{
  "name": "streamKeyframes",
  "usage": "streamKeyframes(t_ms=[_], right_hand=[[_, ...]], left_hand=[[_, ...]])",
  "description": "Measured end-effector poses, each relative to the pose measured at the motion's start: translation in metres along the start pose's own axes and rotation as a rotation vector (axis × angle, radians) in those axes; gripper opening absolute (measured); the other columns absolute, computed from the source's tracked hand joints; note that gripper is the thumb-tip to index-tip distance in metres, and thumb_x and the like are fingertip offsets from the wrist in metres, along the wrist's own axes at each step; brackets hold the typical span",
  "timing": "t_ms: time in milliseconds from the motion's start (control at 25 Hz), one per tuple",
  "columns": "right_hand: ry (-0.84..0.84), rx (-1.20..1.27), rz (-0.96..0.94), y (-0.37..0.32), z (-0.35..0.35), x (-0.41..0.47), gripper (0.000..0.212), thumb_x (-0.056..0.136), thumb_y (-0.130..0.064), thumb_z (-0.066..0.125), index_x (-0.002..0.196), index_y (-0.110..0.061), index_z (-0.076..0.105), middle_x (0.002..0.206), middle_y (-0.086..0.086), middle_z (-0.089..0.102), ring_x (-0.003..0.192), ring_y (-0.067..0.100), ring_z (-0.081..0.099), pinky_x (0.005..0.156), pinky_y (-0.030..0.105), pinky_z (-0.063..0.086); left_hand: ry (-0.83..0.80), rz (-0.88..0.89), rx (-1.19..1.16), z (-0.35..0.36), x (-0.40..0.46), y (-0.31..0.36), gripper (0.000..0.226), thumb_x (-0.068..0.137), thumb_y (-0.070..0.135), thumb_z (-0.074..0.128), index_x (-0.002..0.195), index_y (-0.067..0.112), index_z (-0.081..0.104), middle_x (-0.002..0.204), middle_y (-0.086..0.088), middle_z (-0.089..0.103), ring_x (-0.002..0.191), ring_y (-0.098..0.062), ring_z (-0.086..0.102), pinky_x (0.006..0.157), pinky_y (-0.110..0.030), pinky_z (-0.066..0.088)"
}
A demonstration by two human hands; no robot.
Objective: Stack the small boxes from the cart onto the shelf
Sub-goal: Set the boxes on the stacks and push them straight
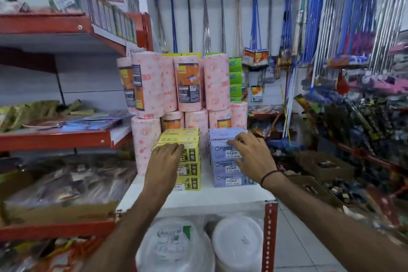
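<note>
Two stacks of small boxes stand on the white shelf (220,196) in front of me. The yellow stack (189,168) is on the left, the pale blue stack (225,174) on the right. My left hand (164,162) lies flat against the front of the upper yellow boxes, fingers together, gripping nothing. My right hand (251,154) rests on the front of the upper blue boxes with fingers spread over the top ones. The cart is out of view.
Pink paper rolls (187,86) are piled right behind the boxes. Red shelving (55,139) with packets runs along the left. Mops and brooms (331,51) hang on the right. White plates in plastic (198,247) sit below the shelf.
</note>
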State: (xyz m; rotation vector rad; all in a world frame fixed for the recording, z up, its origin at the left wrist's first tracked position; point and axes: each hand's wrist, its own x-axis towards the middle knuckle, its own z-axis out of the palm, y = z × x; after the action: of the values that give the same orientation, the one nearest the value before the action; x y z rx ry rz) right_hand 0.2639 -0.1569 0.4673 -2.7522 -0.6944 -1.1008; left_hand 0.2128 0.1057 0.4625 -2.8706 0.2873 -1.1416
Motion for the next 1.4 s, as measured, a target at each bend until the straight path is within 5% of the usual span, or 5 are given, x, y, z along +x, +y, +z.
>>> streamKeyframes(t_ms=[240, 920, 1120, 1240, 1400], right_hand=[[-0.008, 0.061, 0.026, 0.006, 0.000, 0.004, 0.046, 0.078, -0.040, 0.082, 0.120, -0.027, 0.069, 0.112, 0.001, 0.062, 0.105, 0.028, 0.058, 0.085, 0.048, 0.051], [0.000, 0.020, 0.083, 0.000, 0.002, 0.008, 0.049, 0.079, -0.045, 0.076, 0.123, -0.026, 0.066, 0.117, 0.002, 0.062, 0.111, 0.028, 0.058, 0.093, 0.048, 0.045], [0.067, -0.051, -0.130, -0.055, 0.008, -0.012, 0.078, 0.090, -0.053, 0.049, 0.155, -0.012, 0.031, 0.163, 0.011, 0.033, 0.150, 0.027, 0.030, 0.121, 0.059, 0.025], [-0.023, -0.017, -0.232, -0.094, 0.029, -0.014, 0.084, 0.092, -0.049, 0.046, 0.159, -0.010, 0.014, 0.170, 0.010, 0.008, 0.157, 0.024, 0.007, 0.126, 0.056, 0.013], [-0.072, -0.047, -0.220, -0.106, 0.051, -0.008, 0.088, 0.091, -0.045, 0.045, 0.159, -0.006, 0.005, 0.169, 0.012, -0.002, 0.157, 0.024, -0.004, 0.125, 0.055, 0.014]], left_hand=[[-0.037, -0.017, -0.055, 0.002, 0.008, -0.006, 0.063, 0.053, -0.002, 0.088, 0.113, 0.007, 0.073, 0.103, -0.012, 0.077, 0.092, -0.034, 0.072, 0.080, -0.045, 0.058], [0.011, -0.097, -0.138, 0.005, 0.014, -0.009, 0.060, 0.068, 0.016, 0.090, 0.124, 0.017, 0.068, 0.121, -0.004, 0.071, 0.113, -0.028, 0.061, 0.092, -0.044, 0.045], [0.063, -0.069, -0.068, 0.020, -0.022, -0.017, 0.082, 0.088, 0.034, 0.068, 0.154, 0.008, 0.028, 0.163, -0.015, 0.028, 0.151, -0.034, 0.023, 0.121, -0.056, 0.026], [0.027, -0.080, -0.021, 0.033, -0.045, -0.028, 0.080, 0.098, 0.037, 0.051, 0.159, 0.006, 0.009, 0.169, -0.014, 0.005, 0.156, -0.029, 0.004, 0.124, -0.055, 0.018], [-0.050, -0.052, -0.022, 0.047, -0.052, -0.036, 0.082, 0.098, 0.045, 0.040, 0.159, 0.006, 0.001, 0.169, -0.014, -0.005, 0.156, -0.027, -0.005, 0.125, -0.053, 0.016]])
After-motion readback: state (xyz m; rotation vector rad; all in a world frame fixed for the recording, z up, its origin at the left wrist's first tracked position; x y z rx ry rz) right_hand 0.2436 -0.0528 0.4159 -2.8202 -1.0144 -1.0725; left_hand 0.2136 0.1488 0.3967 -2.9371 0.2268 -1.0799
